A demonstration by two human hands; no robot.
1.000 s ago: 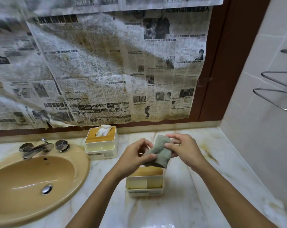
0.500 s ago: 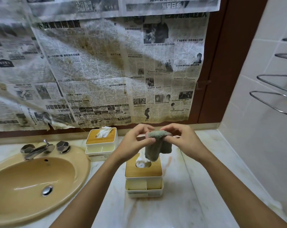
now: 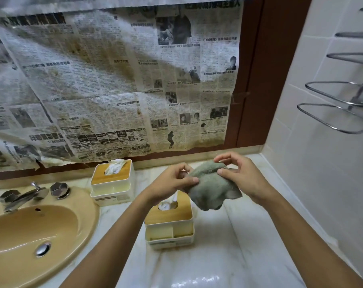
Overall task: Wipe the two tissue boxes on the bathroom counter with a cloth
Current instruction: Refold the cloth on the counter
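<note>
Marble bench holds the back tissue box just beside the sink, the front tissue box farther from it, where your left hand and right hand pinch the cloth aloft, likely shaping a wiping pad.

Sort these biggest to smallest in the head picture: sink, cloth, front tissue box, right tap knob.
1. sink
2. front tissue box and cloth: about alike; the cloth is held nearer the camera, so unsure
3. right tap knob

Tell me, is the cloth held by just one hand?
No, the left hand and the right hand each pinch the green cloth, one on either side.
</note>
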